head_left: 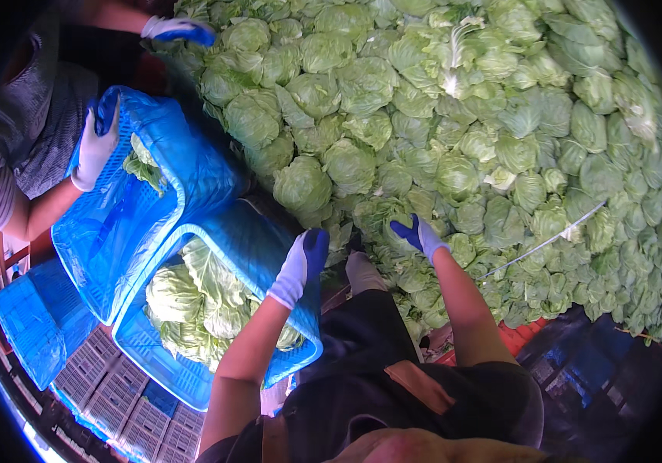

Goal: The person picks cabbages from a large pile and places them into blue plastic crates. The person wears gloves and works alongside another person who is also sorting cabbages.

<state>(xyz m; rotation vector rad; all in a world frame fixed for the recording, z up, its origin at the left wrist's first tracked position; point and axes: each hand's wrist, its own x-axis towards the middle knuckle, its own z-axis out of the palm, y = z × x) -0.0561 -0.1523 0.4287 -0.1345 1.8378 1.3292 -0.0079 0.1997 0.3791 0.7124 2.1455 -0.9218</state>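
Cabbage heap (454, 116) under outstretched right hand (417, 235)

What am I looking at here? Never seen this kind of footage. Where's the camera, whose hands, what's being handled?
There is no machine here: a person works with two gloved hands. The single picture comes from a wide fisheye camera on that person's head, looking down, so straight edges bend near the rim and their forearms enter from below.

The left hand, in a white and blue glove, rests on the rim of a blue plastic crate that already holds several cabbages. The right hand reaches into a large heap of green cabbages filling the upper right of the view and touches one; whether it grips it is hard to tell.

On the left, a co-worker's gloved hand holds a second blue crate, tilted and with a few leaves inside. More crates, blue and pale, are stacked below.
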